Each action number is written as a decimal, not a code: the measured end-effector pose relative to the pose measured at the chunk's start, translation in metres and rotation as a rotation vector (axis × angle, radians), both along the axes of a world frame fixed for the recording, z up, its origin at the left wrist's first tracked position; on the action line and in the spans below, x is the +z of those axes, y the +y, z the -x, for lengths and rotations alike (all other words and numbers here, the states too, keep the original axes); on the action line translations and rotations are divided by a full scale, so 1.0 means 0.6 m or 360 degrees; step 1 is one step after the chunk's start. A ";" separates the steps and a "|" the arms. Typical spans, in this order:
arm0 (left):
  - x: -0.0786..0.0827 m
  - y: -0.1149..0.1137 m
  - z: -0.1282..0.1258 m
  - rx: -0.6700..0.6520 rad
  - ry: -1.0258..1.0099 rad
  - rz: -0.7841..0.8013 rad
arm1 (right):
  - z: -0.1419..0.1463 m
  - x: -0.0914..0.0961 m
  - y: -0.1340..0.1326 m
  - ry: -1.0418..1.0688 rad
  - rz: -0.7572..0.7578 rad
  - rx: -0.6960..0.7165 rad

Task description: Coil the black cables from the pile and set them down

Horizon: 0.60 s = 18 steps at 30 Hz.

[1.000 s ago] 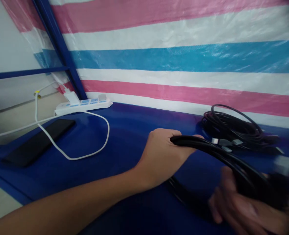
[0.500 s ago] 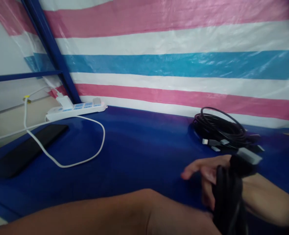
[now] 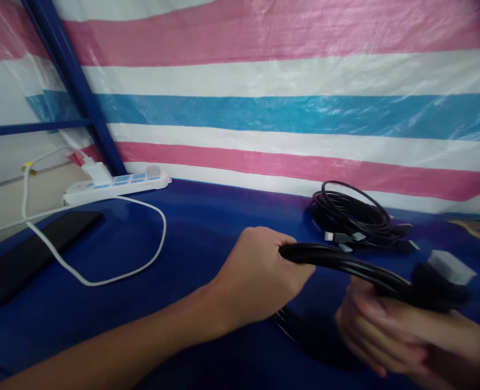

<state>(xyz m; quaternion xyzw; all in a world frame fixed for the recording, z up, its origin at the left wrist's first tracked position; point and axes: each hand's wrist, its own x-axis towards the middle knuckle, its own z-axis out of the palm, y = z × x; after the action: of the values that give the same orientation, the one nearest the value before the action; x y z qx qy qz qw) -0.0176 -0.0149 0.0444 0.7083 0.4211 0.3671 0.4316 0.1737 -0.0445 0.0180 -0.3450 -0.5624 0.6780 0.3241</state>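
My left hand [image 3: 260, 279] is closed around the far end of a looped bundle of thick black cable [image 3: 345, 265], held above the blue table [image 3: 207, 227]. My right hand [image 3: 390, 330], blurred by motion, grips the near end of the same bundle below its dark plug with a grey tip [image 3: 443, 276]. More loops of the cable hang under my left hand toward the table.
A second coil of thin black cables with silver plugs [image 3: 354, 219] lies behind my hands near the striped tarp wall [image 3: 289, 108]. At the left are a white power strip [image 3: 116, 187], a looping white cord [image 3: 134, 265], a black phone [image 3: 28, 257] and a blue metal post [image 3: 73, 81].
Half a second ago my left forearm lay low across the view with the bundle hanging in my right hand; now my left hand has gone forward and grips the bundle's far end again.
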 end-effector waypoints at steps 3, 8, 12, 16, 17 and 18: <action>-0.008 0.004 -0.003 0.0158 0.0158 -0.0440 | 0.010 -0.007 -0.007 0.0224 0.0145 0.0310; -0.019 0.001 -0.005 0.0271 0.0389 -0.1069 | 0.011 -0.011 -0.009 0.0295 0.0061 0.0312; -0.006 0.003 0.003 0.0220 0.0387 -0.0912 | 0.013 0.002 0.008 0.0214 0.0009 -0.0096; 0.009 -0.018 0.006 -0.0676 0.0020 0.0207 | 0.001 0.008 0.020 0.0049 0.0009 -0.0425; 0.008 -0.028 0.003 -0.0880 -0.0138 0.0496 | -0.002 0.008 0.018 -0.0017 0.0051 -0.0443; 0.006 -0.038 -0.001 -0.0987 -0.0289 0.0709 | -0.004 0.008 0.015 -0.0097 0.0084 -0.0444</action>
<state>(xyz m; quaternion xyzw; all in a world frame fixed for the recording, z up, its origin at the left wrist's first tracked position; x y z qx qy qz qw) -0.0171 -0.0377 0.0479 0.6554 0.2166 0.1800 0.7008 0.1762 -0.0356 0.0228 -0.4485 -0.5005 0.6303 0.3887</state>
